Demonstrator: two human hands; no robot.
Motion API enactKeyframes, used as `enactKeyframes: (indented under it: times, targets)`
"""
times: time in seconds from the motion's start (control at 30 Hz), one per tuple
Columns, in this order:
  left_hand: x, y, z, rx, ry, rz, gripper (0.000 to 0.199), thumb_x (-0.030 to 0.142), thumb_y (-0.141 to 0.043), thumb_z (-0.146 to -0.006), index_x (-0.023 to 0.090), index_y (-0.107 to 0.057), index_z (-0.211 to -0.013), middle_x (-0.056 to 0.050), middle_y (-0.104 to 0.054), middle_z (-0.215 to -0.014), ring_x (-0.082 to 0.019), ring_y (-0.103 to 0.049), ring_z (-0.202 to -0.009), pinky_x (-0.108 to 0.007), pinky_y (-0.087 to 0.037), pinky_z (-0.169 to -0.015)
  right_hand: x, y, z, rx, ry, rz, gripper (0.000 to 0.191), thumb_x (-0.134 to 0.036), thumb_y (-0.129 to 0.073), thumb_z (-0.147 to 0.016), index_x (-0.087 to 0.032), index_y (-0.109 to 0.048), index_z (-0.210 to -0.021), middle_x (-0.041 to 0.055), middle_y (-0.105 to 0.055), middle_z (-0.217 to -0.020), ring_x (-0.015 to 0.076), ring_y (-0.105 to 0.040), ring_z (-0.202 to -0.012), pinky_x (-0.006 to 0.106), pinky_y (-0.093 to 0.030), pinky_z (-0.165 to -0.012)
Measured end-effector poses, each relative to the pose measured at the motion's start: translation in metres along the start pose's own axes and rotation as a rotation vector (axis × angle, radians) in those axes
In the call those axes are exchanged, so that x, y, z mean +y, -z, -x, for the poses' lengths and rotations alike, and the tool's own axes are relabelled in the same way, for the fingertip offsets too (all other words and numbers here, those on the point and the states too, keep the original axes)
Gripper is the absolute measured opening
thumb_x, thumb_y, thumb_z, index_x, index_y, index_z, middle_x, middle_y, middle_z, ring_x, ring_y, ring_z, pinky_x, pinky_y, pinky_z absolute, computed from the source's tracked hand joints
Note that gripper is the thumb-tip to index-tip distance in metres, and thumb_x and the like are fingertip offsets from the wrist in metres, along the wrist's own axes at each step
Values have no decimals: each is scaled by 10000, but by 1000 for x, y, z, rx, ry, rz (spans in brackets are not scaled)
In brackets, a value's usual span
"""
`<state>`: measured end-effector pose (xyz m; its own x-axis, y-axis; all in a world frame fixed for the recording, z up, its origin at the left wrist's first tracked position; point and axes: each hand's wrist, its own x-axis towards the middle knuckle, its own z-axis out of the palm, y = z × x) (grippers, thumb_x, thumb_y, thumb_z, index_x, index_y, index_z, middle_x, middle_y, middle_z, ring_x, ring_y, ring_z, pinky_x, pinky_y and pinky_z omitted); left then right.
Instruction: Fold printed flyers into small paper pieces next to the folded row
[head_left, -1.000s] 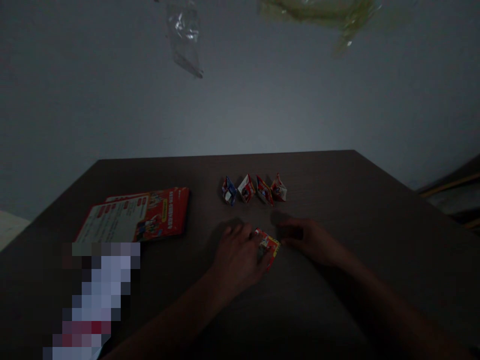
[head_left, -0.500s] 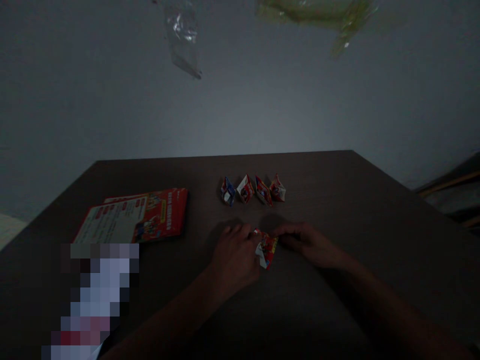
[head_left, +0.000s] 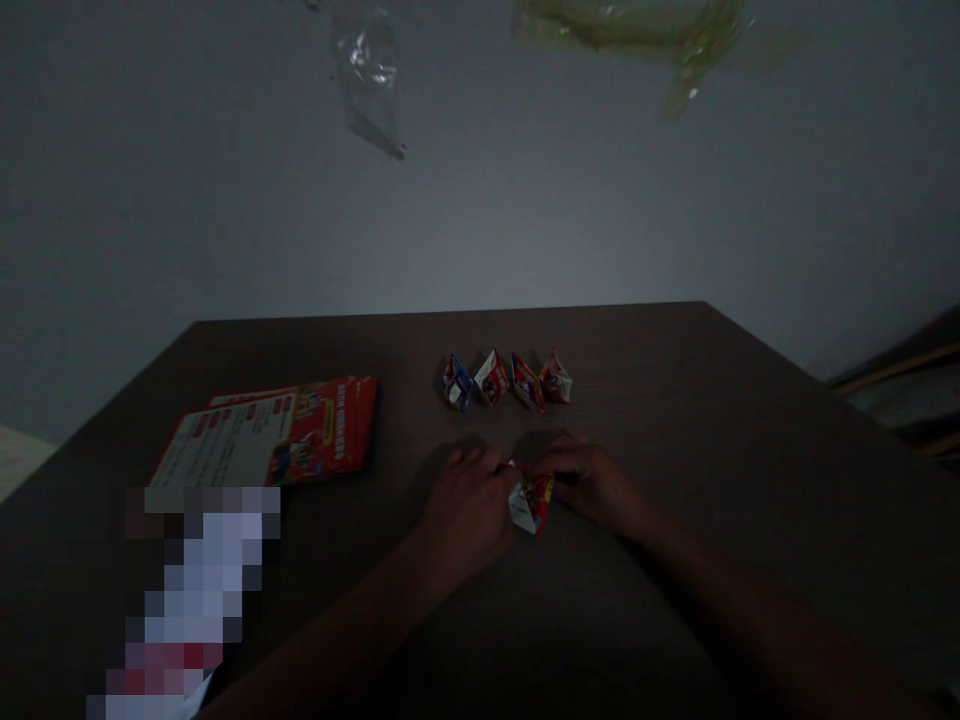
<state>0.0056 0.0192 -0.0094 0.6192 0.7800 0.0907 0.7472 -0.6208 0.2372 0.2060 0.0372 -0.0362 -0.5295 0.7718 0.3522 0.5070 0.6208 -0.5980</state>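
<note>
Between my two hands is a small folded paper piece [head_left: 534, 503], printed red and yellow with a white face, low over the dark table. My left hand [head_left: 472, 510] grips its left side, with the fingertips partly hidden behind the hand. From the right, my right hand [head_left: 589, 480] has its fingers closed on the upper right edge of the same piece. Farther back stand several folded paper pieces in a row, among them a blue one [head_left: 456, 383] at the left end and a red and white one [head_left: 556, 380] at the right end.
A stack of red and white printed booklets or sheets [head_left: 330, 430] lies at the left of the brown table [head_left: 637, 350]. Nearer, at lower left, is a pixelated patch. Behind the table, clear plastic [head_left: 371, 80] and yellowish tape [head_left: 622, 28] are on the wall.
My right hand has moved slightly left, with its fingers now farther over the top of the folded piece. The piece has tilted a little and shows more of its white face.
</note>
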Motion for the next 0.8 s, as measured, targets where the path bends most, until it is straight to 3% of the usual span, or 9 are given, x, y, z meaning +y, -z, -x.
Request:
enactKeyframes:
  times: [0.1,0.27,0.53,0.67,0.8]
  targets:
    - [-2,-3,-1,21,-9,10,385,87,-499,-706,212,-579,-1062,-65,-577,-1002,-241,-546,-910,-423,-408,-804,3,-1,0,21,15,14,140,-118,-658,-767,-228,-685,-850,28,-664,-792,180,-609,-761,339,-424,-713]
    - [-5,-10,-3,104,-18,97,461,64,-455,-732,205,-545,-1162,-67,-600,-1014,-242,-547,-944,-431,-413,-827,2,2,3,86,-61,-160,131,-128,-616,-798,-213,-679,-876,37,-621,-808,158,-596,-749,284,-455,-667]
    - [-10,-12,-1,361,-139,375,420,127,-491,-702,160,-588,-1109,-87,-610,-1048,-234,-557,-935,-405,-451,-831,-2,6,3,209,-109,-203,131,-143,-623,-783,-215,-671,-881,39,-573,-840,169,-570,-800,297,-455,-692]
    - [-10,-17,-5,456,-115,349,239,182,-567,-752,152,-640,-977,-77,-646,-921,-209,-584,-835,-362,-473,-755,-7,5,2,217,-96,-223,109,-162,-634,-779,-215,-664,-869,49,-573,-915,177,-569,-873,312,-455,-750]
    - [-12,-21,-8,537,-163,391,131,158,-543,-817,152,-654,-887,-63,-657,-825,-171,-590,-760,-317,-475,-693,-15,3,1,186,-202,-277,139,-217,-658,-774,-207,-631,-909,47,-621,-910,178,-601,-869,322,-473,-775]
